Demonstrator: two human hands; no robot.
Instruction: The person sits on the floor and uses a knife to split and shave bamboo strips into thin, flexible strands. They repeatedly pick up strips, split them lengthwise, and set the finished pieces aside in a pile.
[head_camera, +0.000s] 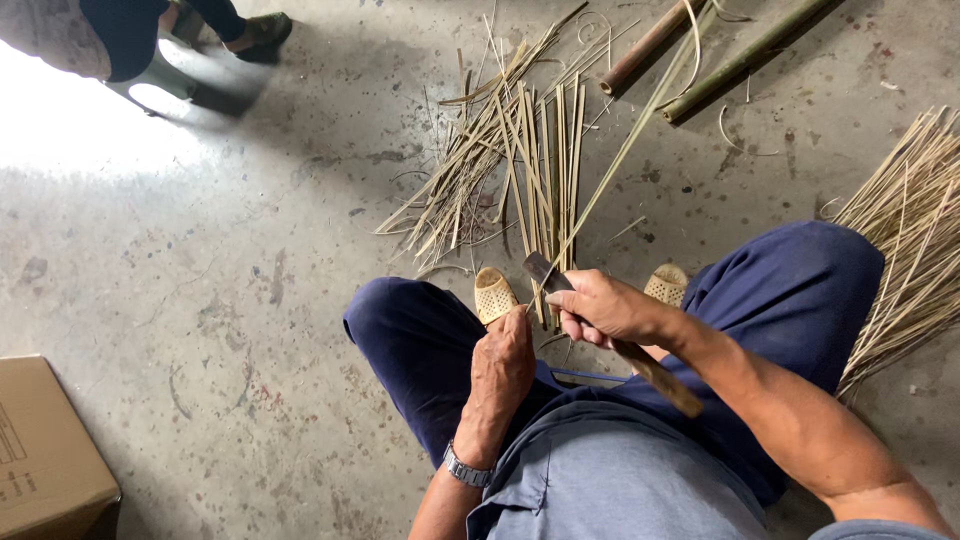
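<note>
My right hand grips a knife with a dark blade and a long wooden handle that runs back under my forearm. The blade meets a long thin bamboo strip that stretches away toward the upper right. My left hand, with a metal watch at the wrist, is closed around the near end of that strip just below the blade. Both hands sit between my knees in dark blue trousers, above my two woven tan slippers.
A loose pile of split bamboo strips lies on the concrete floor ahead. A second bundle fans out at the right. Two bamboo poles lie at the top. A cardboard box is at bottom left; another person's legs at top left.
</note>
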